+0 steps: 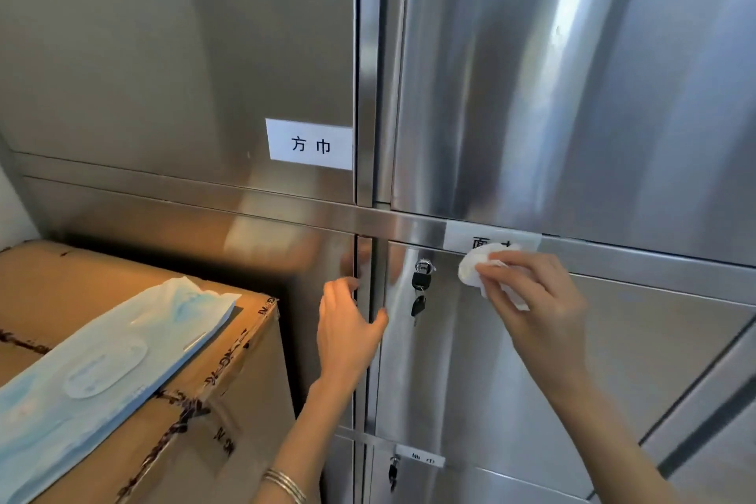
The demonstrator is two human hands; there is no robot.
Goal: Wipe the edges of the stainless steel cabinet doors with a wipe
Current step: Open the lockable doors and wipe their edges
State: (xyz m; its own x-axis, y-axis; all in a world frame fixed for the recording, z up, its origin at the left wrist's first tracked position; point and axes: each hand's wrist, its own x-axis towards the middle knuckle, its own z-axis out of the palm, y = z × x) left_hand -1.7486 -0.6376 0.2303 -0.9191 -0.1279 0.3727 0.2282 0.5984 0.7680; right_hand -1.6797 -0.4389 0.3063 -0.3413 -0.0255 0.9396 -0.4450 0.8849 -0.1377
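A stainless steel cabinet fills the view, with several doors divided by a vertical post and a horizontal rail. My right hand is shut on a crumpled white wipe and presses it against the top edge of the middle right door, just below a white label that the wipe partly hides. My left hand is open and rests with its fingers on the post between the middle doors. A lock with hanging keys sits between my two hands.
A cardboard box stands against the cabinet at lower left, with a blue wipes packet lying on top. A second lock with a key and a small label sit on the door below. The upper left door bears a white label.
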